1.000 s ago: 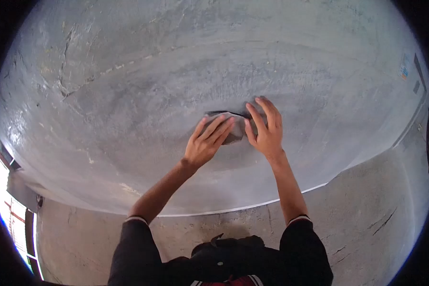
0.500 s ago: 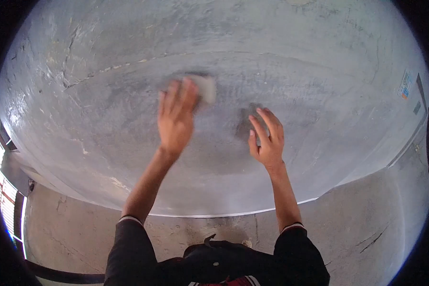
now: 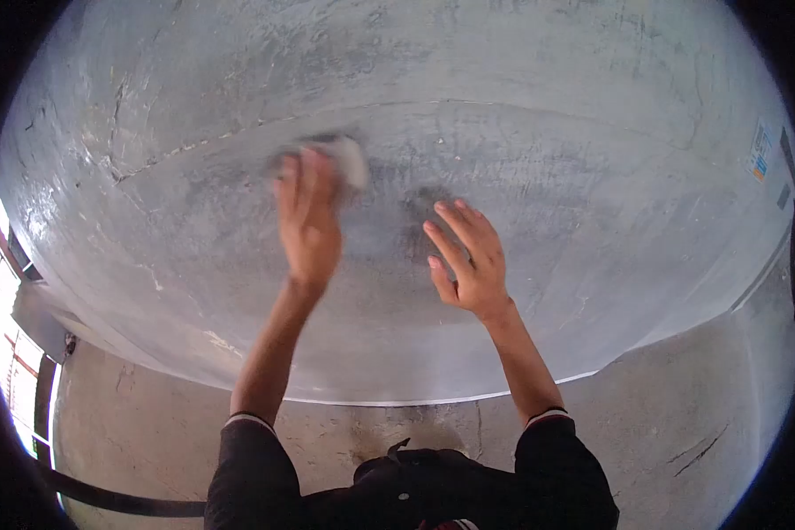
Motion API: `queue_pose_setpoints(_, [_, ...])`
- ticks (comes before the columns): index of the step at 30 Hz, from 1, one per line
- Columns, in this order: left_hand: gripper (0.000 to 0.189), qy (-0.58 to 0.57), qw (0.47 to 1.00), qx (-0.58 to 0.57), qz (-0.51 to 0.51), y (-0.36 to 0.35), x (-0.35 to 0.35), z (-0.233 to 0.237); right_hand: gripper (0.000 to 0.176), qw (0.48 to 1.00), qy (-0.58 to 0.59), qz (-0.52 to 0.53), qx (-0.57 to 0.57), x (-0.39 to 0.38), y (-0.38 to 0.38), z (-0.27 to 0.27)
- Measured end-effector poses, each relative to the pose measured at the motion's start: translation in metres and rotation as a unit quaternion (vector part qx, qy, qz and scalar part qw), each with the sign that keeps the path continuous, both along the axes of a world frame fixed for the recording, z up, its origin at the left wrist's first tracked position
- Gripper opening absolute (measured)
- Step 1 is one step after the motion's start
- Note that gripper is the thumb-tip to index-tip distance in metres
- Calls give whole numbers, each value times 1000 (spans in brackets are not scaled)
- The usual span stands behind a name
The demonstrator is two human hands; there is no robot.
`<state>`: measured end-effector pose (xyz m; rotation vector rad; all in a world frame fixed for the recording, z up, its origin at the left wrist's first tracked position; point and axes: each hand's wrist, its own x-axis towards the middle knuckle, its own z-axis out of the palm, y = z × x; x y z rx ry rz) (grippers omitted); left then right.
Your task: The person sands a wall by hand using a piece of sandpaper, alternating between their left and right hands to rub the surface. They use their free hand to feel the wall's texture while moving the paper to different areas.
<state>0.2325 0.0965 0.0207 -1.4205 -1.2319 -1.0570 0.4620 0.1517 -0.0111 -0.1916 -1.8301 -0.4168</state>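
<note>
A pale, flat pad [image 3: 353, 164] lies against the grey wall [image 3: 397, 53], blurred by motion. My left hand [image 3: 311, 216] is on its left part, fingers pointing up and pressing it to the surface. Much of the pad is hidden under these fingers. Lower and to the right, my right hand [image 3: 471, 261] holds nothing. Its fingers are spread and slightly bent, close to the wall, with a dark shadow just left of the fingertips.
Across the wall runs a long crack [image 3: 327, 112] above the hands. At the far right is a small blue-and-orange sticker [image 3: 760, 152]. A bare concrete floor [image 3: 150, 420] stretches below the wall, and a bright barred opening [image 3: 4, 336] sits at the left.
My left hand has slid the pad to the left along the wall. My right hand has also shifted left, its fingers still spread.
</note>
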Motion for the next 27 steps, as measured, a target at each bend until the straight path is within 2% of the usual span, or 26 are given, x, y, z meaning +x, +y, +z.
queue_pose_setpoints(2, [49,72,984,-145,-73,3,22,-55,36,1000,-3,5,-11,2,-1,2])
queue_pose_setpoints(3, [49,67,985,-148,-65,1,25,-61,36,1000,-7,3,-19,3,-2,2])
queue_pose_setpoints(5, [48,221,948,-214,-83,0,22,-63,36,1000,-10,11,-10,2,0,2])
queue_pose_setpoints(7, [47,174,969,-168,-41,-6,-3,-29,37,1000,-11,17,-9,2,8,-1])
queue_pose_setpoints(8, [45,132,984,-120,-7,-6,-12,-11,40,999,-29,-26,2,4,14,-5])
queue_pose_setpoints(9, [45,128,985,-118,-1,-4,-15,-3,40,999,-32,-21,5,5,19,-3])
queue_pose_setpoints(11, [47,51,998,-37,32,0,-10,3,41,992,-17,-121,0,8,29,1])
queue_pose_setpoints(12, [49,36,998,-43,-20,1,-3,-9,41,987,-21,-156,7,8,37,-1])
queue_pose_setpoints(13, [49,34,998,-40,-17,-1,2,-28,41,988,-23,-153,10,8,43,-2])
queue_pose_setpoints(14, [49,77,991,-105,-21,-6,9,-50,41,987,-18,-159,29,7,48,-4])
queue_pose_setpoints(15, [50,121,978,-168,-26,-12,16,-58,41,985,-13,-166,47,7,51,-5])
queue_pose_setpoints(17, [54,138,974,-181,-15,-17,4,-53,41,983,-5,-172,61,5,56,-8])
queue_pose_setpoints(21, [65,-54,998,-5,38,-19,-25,11,42,981,4,-180,74,4,59,-9])
queue_pose_setpoints(23, [66,-46,998,9,46,-10,-23,-10,42,980,7,-182,80,4,59,-9])
queue_pose_setpoints(25, [66,-11,992,-114,-49,-9,-6,-60,42,980,12,-178,84,2,59,-7])
queue_pose_setpoints(27, [64,115,962,-233,-87,-21,16,-97,42,980,8,-180,82,4,57,-7])
